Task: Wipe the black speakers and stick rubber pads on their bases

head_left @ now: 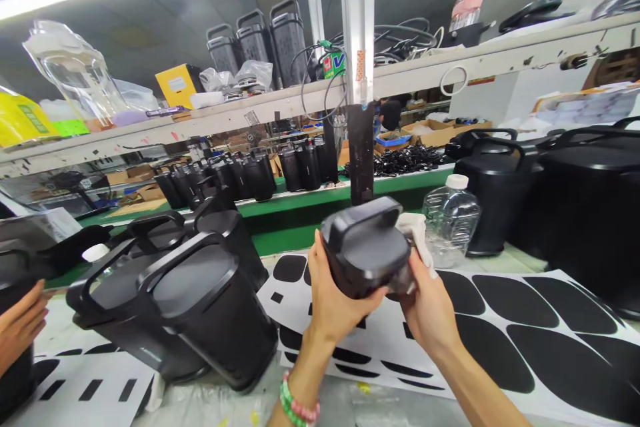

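My left hand (333, 300) is wrapped around a black housing with a carry handle (373, 250), raised above the bench and tilted with its top toward me. In my right hand (433, 307) is a white cloth (417, 233), bunched against the right side of the housing. My fingers partly hide both the cloth and the lower housing. Under my hands lies a white sheet with black rounded stickers (495, 347). Left of my hands, two similar black housings (215, 307) lean close together.
A clear plastic bottle with a white cap (453, 220) stands behind my right hand. Large black housings (585, 200) stand at the right. Another person's hand (23, 327) touches a black housing at the left edge. A metal post (360, 80) and shelf (410, 73) rise ahead.
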`<act>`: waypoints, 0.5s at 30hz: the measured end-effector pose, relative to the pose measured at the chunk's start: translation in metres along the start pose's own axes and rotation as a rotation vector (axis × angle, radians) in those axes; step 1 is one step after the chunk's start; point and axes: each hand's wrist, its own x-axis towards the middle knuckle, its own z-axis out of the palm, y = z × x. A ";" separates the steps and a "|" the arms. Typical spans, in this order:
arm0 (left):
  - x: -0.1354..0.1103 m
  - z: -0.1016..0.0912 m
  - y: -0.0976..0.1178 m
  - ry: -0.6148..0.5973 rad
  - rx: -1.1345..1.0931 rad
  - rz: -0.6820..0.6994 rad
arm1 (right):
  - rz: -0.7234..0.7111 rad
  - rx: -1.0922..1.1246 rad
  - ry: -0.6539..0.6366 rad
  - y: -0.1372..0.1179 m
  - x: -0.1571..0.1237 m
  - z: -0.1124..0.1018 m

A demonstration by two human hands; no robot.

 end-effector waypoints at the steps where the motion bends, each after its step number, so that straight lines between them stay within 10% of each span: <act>1: -0.003 0.001 0.003 0.026 0.103 0.031 | 0.014 0.008 0.018 -0.002 0.000 -0.001; 10: -0.029 0.016 0.019 0.156 0.600 0.177 | 0.037 0.051 0.131 -0.009 -0.009 -0.007; 15: -0.030 -0.002 0.026 -0.066 0.500 0.178 | 0.023 -0.085 0.195 -0.018 -0.006 -0.012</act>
